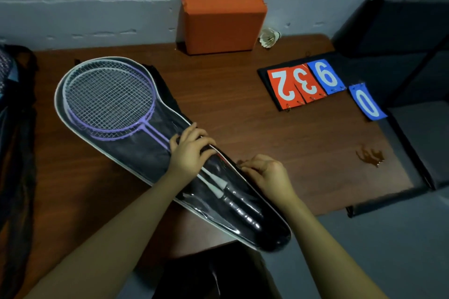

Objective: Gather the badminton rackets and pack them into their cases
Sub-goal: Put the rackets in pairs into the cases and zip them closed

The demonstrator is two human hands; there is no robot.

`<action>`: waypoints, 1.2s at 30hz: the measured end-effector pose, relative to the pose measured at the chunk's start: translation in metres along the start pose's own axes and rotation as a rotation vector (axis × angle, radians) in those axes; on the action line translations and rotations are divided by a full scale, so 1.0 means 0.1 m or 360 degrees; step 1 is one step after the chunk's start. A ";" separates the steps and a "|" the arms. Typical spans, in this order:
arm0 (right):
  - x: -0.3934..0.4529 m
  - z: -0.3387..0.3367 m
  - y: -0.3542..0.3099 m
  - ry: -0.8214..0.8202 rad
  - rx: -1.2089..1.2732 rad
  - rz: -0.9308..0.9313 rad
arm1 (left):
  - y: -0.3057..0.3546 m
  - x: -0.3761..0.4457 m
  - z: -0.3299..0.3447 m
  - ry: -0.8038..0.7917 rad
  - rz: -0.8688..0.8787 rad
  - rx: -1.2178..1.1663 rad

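Observation:
A racket case [131, 153] with a clear front and white piping lies diagonally on the brown table [267, 133]. Inside it I see two purple-framed rackets [109, 97], heads at the upper left, dark grips toward the lower right. My left hand [192, 150] presses down on the case over the shafts, fingers curled on its upper edge. At the case's right edge, near the handles, my right hand [267, 172] has its fingers pinched, apparently on the zipper. Another bag [12, 109] holding a racket shows at the far left edge.
An orange box [221, 22] stands against the back wall, with a shuttlecock [268, 37] beside it. A flip scoreboard [315, 82] with red and blue number cards lies at the right. A dark stain [370, 154] marks the table's right side. A black frame [413, 80] borders the right.

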State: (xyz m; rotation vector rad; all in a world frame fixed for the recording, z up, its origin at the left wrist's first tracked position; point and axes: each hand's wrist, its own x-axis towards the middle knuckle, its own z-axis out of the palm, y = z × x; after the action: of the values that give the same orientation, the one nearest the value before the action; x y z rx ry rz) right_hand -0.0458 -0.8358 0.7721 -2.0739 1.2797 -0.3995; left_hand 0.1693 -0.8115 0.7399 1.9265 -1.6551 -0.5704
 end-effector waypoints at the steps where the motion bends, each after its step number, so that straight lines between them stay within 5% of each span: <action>1: -0.07 -0.05 0.06 0.0005 0.0006 0.0033 | 0.01 0.04 -0.01 0.0009 -0.0037 0.0000; 12: -0.68 -0.33 0.61 -0.0143 0.0062 0.0130 | 0.35 -0.10 0.21 -0.0058 -0.0312 0.0502; 18: -0.67 -0.31 0.63 -0.0191 0.0068 0.0008 | 0.87 -0.78 0.66 -0.0213 0.0217 0.0517; 23: -0.68 -0.29 0.68 -0.0185 0.0055 -0.0014 | 1.05 -0.80 0.77 -0.0194 -0.0085 0.0310; 36: -1.38 -0.38 1.12 -0.0190 0.0049 -0.0120 | 1.03 -0.62 0.81 -0.0340 -0.0167 0.0525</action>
State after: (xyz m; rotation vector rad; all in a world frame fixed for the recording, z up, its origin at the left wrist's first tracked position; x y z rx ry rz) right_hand -0.2079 -0.7633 0.7357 -2.0919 1.1218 -0.3209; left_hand 0.0297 -0.7711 0.7417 2.2656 -1.8859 -0.5904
